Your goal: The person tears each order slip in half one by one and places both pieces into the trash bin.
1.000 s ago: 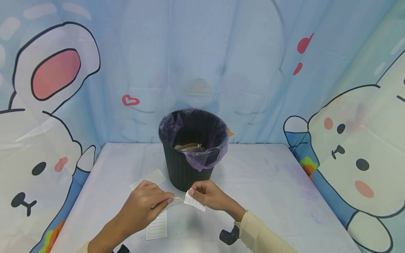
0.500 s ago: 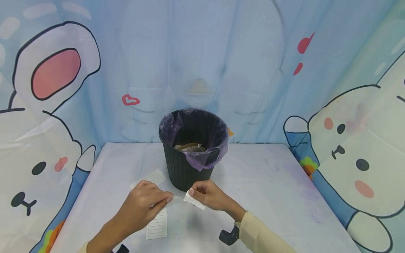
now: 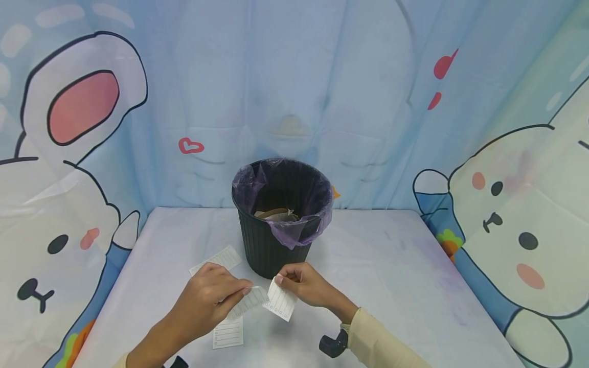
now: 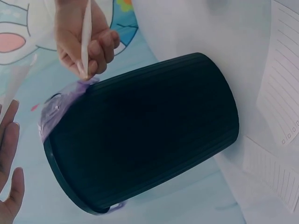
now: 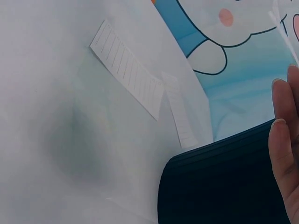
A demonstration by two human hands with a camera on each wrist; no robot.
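My left hand (image 3: 212, 295) pinches the edge of a thin see-through sheet (image 3: 250, 300) with faint lines, between thumb and fingers. My right hand (image 3: 304, 285) pinches a white lined paper slip (image 3: 280, 301) with small boxes along one edge. It hangs down beside the see-through sheet, in front of the bin. Whether the two touch I cannot tell. In the left wrist view the right-hand slip (image 4: 87, 37) shows edge-on. Two more lined slips lie on the table, one by the bin (image 3: 223, 257) and one nearer (image 3: 228, 333), partly hidden by my left hand.
A black ribbed bin (image 3: 267, 250) with a purple liner (image 3: 294, 232) over its rim stands on the white table (image 3: 377, 286). Some brown and pale scraps (image 3: 277, 213) lie inside it. A blue cartoon-printed curtain (image 3: 294, 87) hangs behind.
The right-hand slip has turned from a tilted view to hang facing the camera. The see-through sheet now spreads lower, showing its lines. Both hands have barely moved.
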